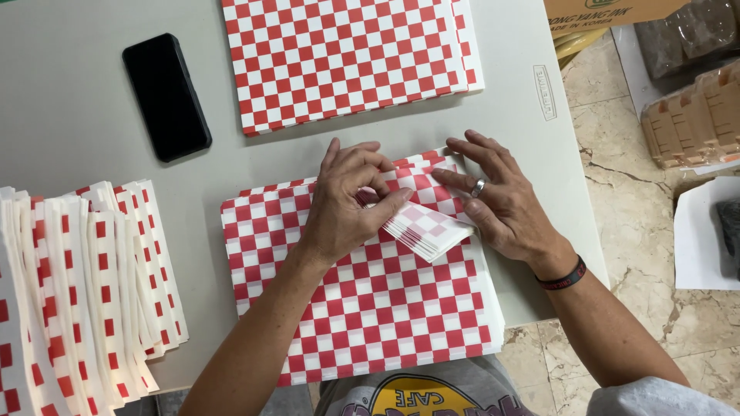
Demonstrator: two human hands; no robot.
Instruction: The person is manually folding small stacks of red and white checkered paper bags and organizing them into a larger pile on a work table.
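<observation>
I see the folded checkered sheet [428, 227] lying on the near stack of red-and-white paper [370, 308] at the table's [77, 100] front edge; my left hand [351, 200] pinches its folded corner, fingers curled; my right hand [497, 196] presses flat beside it, grasping nothing; a second stack [347, 58] sits at the far edge, a black phone [166, 96] toward the far left; folded pieces [85, 293] crowd the left edge, cut off by the frame; boxes [694, 108] on the floor right are blurred.
</observation>
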